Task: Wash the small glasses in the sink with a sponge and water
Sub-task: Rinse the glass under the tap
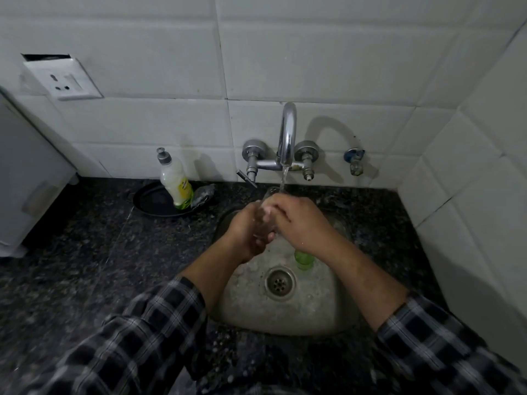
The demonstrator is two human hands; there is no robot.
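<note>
A small clear glass (264,212) is held over the steel sink (313,315), under water running from the chrome tap (287,135). My left hand (245,232) grips the glass from the left and below. My right hand (296,220) wraps over it from the right, fingers on its rim. Most of the glass is hidden by both hands. A green object (303,259), perhaps a sponge or a second glass, lies in the basin under my right wrist. I cannot tell which it is.
A dish soap bottle (175,181) stands on a black round dish (154,202) left of the sink, with a dark scrubber (204,193) beside it. The drain (279,282) sits mid-basin. Dark granite counter (99,252) surrounds the sink. A grey appliance (25,178) stands far left.
</note>
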